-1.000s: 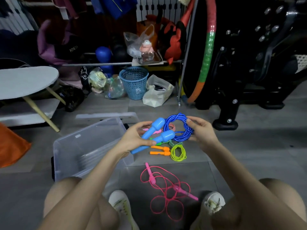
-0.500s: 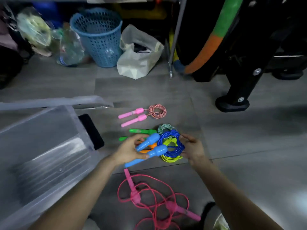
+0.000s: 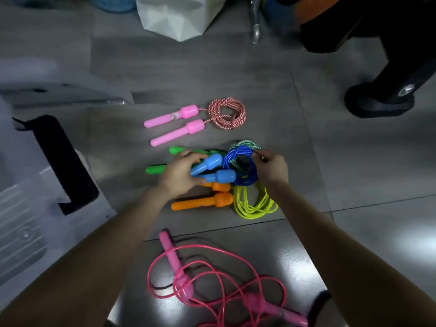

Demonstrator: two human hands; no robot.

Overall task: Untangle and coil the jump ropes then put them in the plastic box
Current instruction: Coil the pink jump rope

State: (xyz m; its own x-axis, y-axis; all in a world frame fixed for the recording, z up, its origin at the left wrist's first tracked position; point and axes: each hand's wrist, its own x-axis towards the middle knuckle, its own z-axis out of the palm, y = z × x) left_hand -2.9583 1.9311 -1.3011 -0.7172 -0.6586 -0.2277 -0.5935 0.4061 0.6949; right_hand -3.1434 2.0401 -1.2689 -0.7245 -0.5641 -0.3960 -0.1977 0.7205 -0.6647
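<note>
My left hand (image 3: 179, 172) grips the two blue handles (image 3: 213, 171) of the blue jump rope. My right hand (image 3: 271, 168) pinches its blue coil (image 3: 238, 161). The blue rope is low over two coiled ropes on the floor: one with green handles (image 3: 154, 169) and one with orange handles (image 3: 200, 202) and a yellow-green cord (image 3: 253, 205). Farther out lies a coiled red-white rope (image 3: 227, 113) with pink handles. A tangled pink rope (image 3: 212, 279) sprawls near my feet. The clear plastic box (image 3: 21, 208) stands at the left.
A black phone (image 3: 63, 161) lies on the floor next to the box. A white plastic bag (image 3: 179, 17) sits at the top. A black machine foot (image 3: 379, 102) stands at the upper right. Grey floor tiles (image 3: 365, 161) stretch to the right.
My hands have lowered the blue rope from chest height down onto the pile of coiled ropes on the floor. My head has tilted down and moved closer.
</note>
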